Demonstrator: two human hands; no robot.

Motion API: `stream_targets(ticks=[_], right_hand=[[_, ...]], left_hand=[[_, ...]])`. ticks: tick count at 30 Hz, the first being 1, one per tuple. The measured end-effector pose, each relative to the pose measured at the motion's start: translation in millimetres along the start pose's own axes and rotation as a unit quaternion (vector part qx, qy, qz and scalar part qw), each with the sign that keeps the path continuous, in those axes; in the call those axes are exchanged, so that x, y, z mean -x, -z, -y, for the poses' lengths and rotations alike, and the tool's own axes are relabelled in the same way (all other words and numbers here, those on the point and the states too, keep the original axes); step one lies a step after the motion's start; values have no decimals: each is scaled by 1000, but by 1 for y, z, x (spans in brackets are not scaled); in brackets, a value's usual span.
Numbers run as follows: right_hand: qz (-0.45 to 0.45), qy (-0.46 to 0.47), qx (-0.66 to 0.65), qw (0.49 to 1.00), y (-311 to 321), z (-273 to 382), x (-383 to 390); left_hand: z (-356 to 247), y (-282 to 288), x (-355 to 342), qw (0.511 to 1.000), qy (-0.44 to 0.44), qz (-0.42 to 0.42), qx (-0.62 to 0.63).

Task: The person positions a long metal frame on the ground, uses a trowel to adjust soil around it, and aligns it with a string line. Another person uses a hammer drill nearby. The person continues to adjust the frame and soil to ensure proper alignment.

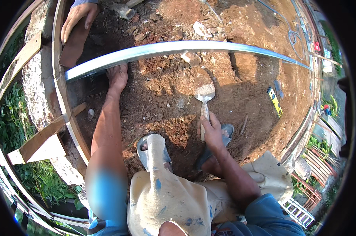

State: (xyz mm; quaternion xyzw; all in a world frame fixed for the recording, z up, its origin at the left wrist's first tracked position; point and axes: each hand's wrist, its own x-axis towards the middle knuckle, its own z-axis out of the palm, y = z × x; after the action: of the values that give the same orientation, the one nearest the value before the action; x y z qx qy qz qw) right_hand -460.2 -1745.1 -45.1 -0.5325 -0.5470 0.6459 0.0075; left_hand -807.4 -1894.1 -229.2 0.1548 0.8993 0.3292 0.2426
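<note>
A long silvery metal straightedge bar (193, 45) spans the reddish soil from the wooden board at the left to the far right. My left hand (118, 78) is closed at the bar's near edge toward its left end, the fingertips partly hidden by it. In my right hand (212, 131) is a trowel (205, 96), held by its handle, its mortar-smeared blade pointing away from me over the soil. At the upper left a co-worker's hand (76, 20) rests on a short brown board (72, 50) beside the bar's left end.
A wooden form board (63, 94) edges the dirt on the left, with a wooden brace (48, 131) against it. To the right lies a yellow spirit level (274, 102). Blue cord (294, 37) is at the far right. My sandalled feet stand close by the trowel.
</note>
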Motion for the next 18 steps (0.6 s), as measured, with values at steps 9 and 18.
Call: stream_targets(ticks=[9, 18], right_hand=[[-3, -48, 4, 999, -5, 9, 1], [6, -60, 11, 998, -9, 0, -3]], left_hand=[[53, -52, -53, 987, -15, -154, 30], [28, 56, 22, 924, 124, 240, -270]])
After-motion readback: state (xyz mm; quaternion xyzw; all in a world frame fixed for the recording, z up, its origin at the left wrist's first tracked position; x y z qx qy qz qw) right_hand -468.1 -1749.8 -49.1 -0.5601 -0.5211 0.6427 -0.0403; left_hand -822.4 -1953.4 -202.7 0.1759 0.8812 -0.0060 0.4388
